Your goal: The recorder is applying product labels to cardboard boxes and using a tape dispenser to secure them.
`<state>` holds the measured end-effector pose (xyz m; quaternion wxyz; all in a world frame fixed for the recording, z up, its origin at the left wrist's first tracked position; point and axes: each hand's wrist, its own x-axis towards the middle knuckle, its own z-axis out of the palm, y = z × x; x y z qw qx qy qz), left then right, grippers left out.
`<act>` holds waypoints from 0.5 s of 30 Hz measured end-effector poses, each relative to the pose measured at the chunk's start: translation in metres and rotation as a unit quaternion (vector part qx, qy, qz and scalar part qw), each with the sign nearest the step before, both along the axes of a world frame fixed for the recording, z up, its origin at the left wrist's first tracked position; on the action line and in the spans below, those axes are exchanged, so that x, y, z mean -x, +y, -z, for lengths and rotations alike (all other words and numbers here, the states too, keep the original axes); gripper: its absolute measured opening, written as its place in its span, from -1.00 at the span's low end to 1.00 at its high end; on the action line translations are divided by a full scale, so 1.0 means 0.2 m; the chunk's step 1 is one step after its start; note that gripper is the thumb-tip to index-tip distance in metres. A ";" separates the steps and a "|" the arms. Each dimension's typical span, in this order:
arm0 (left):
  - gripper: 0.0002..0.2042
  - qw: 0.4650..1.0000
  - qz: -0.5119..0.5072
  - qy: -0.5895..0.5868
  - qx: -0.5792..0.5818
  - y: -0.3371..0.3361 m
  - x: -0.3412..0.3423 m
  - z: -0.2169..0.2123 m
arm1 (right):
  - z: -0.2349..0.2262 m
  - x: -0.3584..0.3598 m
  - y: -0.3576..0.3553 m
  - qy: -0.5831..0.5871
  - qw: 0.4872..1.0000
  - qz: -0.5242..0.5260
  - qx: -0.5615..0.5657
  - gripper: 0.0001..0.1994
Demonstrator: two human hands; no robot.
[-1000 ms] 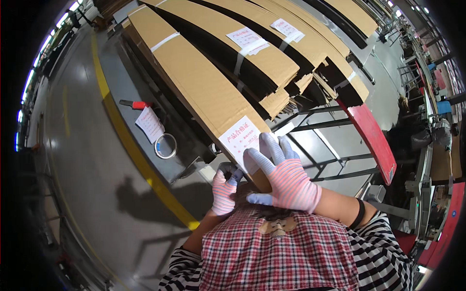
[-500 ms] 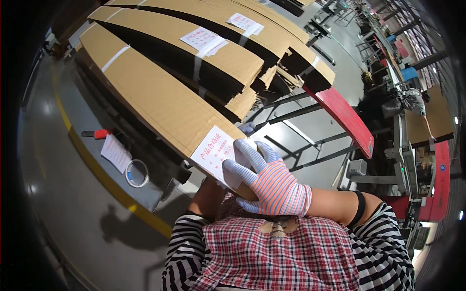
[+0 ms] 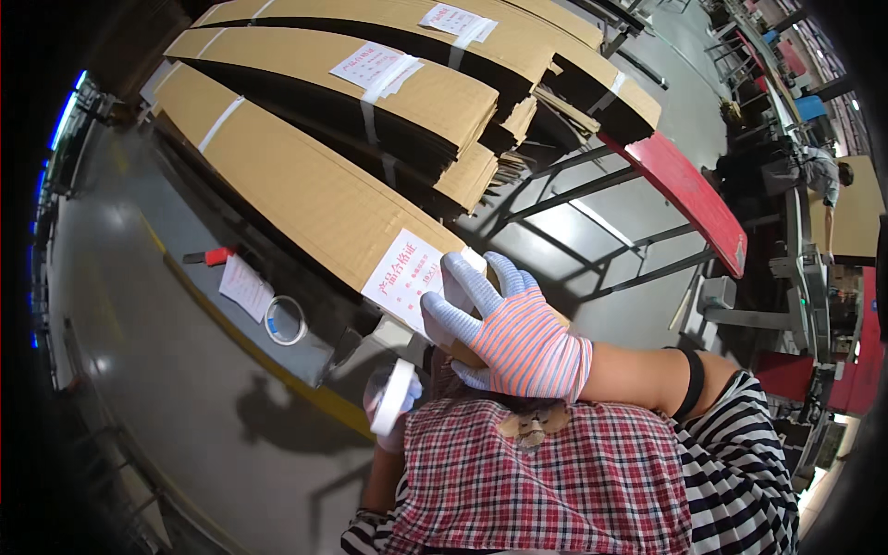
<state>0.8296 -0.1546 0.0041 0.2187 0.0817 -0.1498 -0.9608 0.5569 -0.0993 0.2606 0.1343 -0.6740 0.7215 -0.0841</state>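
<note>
My right hand (image 3: 518, 328), in a striped glove, rests over the near end of a long cardboard box (image 3: 296, 185). Its fingers are spread, two of them on a white label (image 3: 404, 277) with red print, and the thumb lies lower, by the box's end. My left hand (image 3: 390, 437), gloved too, is below the box end, closed on a roll of white tape (image 3: 394, 398). The roll hides part of that hand. A pale strip (image 3: 400, 339) shows between the roll and the box; whether it is tape I cannot tell.
More strapped long boxes (image 3: 444, 92) lie beyond, with labels. A red-topped bench (image 3: 684, 199) stands to the right. On a grey surface at left lie a red-handled tool (image 3: 217, 256), label sheets (image 3: 247, 287) and another tape roll (image 3: 285, 320). Another person (image 3: 819, 180) works far right.
My left hand, mostly hidden behind the box end before, has come out to the lower left with the tape roll. My right hand stays on the label.
</note>
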 end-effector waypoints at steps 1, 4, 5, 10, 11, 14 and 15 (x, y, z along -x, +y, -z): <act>-0.57 0.988 -0.081 -0.054 0.118 0.01 -0.01 -0.08 | -0.01 -0.02 0.00 0.003 1.000 -0.002 0.006 -0.19; -0.60 0.884 -0.120 -0.287 0.348 -0.03 0.47 -0.86 | 0.02 0.04 0.03 -0.006 1.000 0.007 0.016 -0.19; -0.59 0.786 -0.196 -0.324 0.488 -0.02 0.57 -0.94 | 0.07 0.04 0.03 -0.030 0.998 -0.019 0.054 -0.15; -0.51 0.450 -0.091 -0.539 0.706 -0.12 0.70 -1.12 | -0.03 0.22 0.04 -0.444 0.861 0.075 0.237 -0.14; -0.50 0.413 -0.043 -0.555 0.720 -0.11 0.71 -1.18 | -0.16 0.25 0.04 -0.280 0.917 -0.028 0.282 -0.14; -0.44 0.359 0.076 -0.552 0.748 -0.15 0.71 -1.24 | -0.27 0.24 -0.10 -0.050 0.976 -0.210 0.007 -0.58; -0.35 0.344 0.107 -0.576 0.734 -0.16 0.69 -1.27 | -0.32 0.26 -0.15 -0.040 0.967 -0.250 -0.024 -0.72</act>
